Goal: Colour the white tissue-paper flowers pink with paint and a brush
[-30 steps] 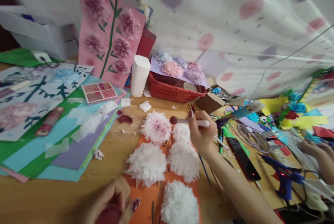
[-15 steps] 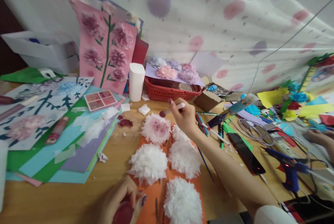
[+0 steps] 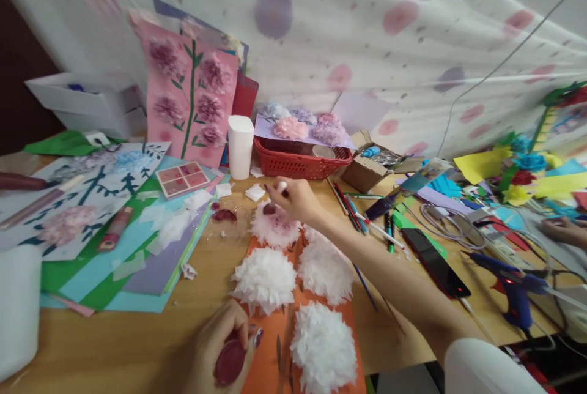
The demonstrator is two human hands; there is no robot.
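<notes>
Fingers pinched, my right hand (image 3: pixel 299 199) holds a small makeup brush (image 3: pixel 269 208) with dark pink bristles and a white handle end. Its bristles are at the pink-tinted paper flower (image 3: pixel 274 230) at the far end of an orange card (image 3: pixel 263 354); the hand partly covers that flower. Several white ruffled paper flowers, one being the near white flower (image 3: pixel 323 348), sit on the same card. At the lower edge, my left hand (image 3: pixel 220 336) is closed around a round dark red object (image 3: pixel 230 362), its kind unclear, beside the card's near left side.
Coloured paper sheets (image 3: pixel 147 275) and a makeup palette (image 3: pixel 182 179) lie left. Behind are a white container (image 3: pixel 241 148) and a red basket (image 3: pixel 302 164). Pens, a phone (image 3: pixel 435 262) and a glue gun (image 3: pixel 509 284) lie right. Another person's hand (image 3: pixel 562 230) shows at the right edge.
My right hand has moved left and slightly down, bringing the brush onto the tinted flower. My left hand still grips the dark red object. The view has shifted slightly.
</notes>
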